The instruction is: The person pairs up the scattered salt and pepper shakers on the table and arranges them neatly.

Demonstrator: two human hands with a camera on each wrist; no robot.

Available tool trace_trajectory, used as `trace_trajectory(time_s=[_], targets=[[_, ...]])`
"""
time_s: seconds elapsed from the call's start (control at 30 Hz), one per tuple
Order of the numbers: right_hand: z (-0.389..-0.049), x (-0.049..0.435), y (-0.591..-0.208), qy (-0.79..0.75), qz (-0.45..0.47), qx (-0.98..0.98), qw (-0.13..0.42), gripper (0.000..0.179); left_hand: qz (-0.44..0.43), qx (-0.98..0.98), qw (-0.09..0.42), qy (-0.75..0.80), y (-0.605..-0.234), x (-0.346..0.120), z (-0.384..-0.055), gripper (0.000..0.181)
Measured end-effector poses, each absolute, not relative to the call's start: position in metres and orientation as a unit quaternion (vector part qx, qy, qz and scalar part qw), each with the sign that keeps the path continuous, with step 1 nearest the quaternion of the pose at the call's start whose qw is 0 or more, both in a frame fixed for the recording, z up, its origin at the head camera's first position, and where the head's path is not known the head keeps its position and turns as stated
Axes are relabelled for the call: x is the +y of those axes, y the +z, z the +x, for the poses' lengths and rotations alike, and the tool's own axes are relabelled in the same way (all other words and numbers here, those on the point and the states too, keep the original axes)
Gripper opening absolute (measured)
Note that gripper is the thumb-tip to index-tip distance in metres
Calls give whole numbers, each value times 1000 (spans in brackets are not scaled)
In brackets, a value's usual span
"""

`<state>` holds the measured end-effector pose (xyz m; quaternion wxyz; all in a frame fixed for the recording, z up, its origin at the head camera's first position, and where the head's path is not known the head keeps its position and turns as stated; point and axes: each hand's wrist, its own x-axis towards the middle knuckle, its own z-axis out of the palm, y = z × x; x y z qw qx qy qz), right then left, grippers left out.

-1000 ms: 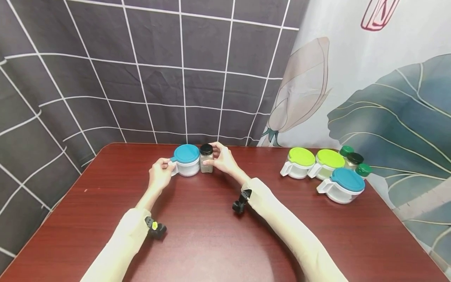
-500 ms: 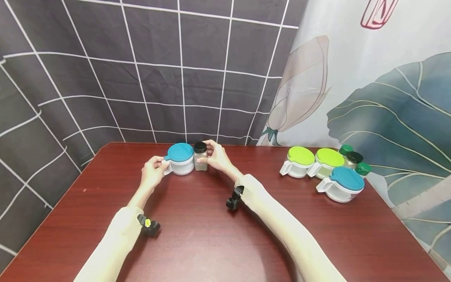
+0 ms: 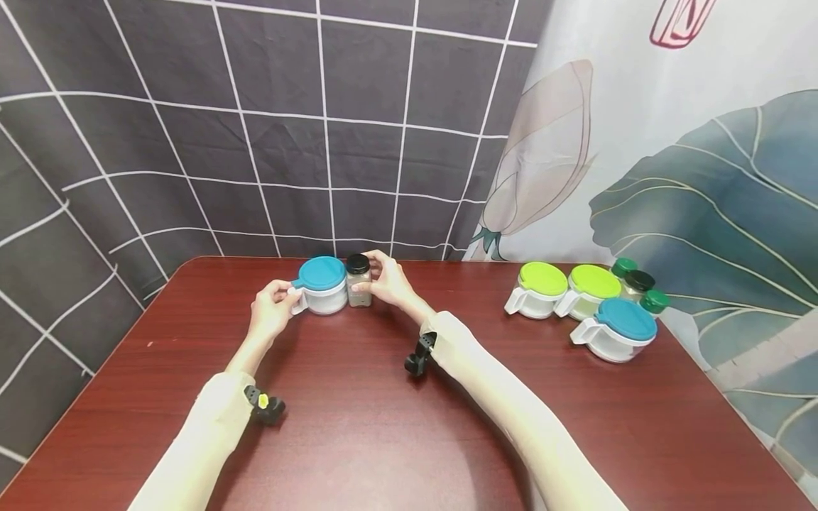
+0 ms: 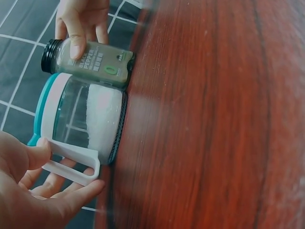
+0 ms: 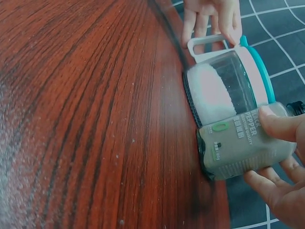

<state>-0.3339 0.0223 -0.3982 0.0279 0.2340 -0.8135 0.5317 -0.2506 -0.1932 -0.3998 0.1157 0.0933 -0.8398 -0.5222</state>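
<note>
Near the table's back edge stands a clear seasoning jar [image 3: 324, 298] with a blue lid and a white handle, part filled with white grains. My left hand [image 3: 271, 310] holds that handle [image 4: 76, 157] between thumb and fingers. Right beside the jar, on its right, is a black pepper bottle [image 3: 359, 289] with a black cap, its label facing front. The thumb and fingers of my right hand [image 3: 390, 282] grip the bottle from the right side. In the right wrist view the pepper bottle [image 5: 243, 143] overlaps the seasoning jar [image 5: 214, 90]. Both stand upright.
On the right of the table [image 3: 358, 426] are two green-lidded jars [image 3: 542, 291] and another blue-lidded jar [image 3: 616, 341]. Behind them stand two green-capped bottles [image 3: 655, 301] and a black-capped bottle [image 3: 637, 284]. A dark grid-patterned curtain [image 3: 268, 142] hangs behind the table.
Both hands have moved left across the view, with the blue-lidded jar and the pepper bottle side by side. The view has also shifted slightly; the group on the right keeps its arrangement.
</note>
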Motion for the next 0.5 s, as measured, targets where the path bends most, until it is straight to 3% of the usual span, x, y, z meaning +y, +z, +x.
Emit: trace_trajectory(time_s=[0.5], targets=[[-332,22,-400,537,244,-807,38,58,96,-833,109,-533,-400,-193,-250,27]])
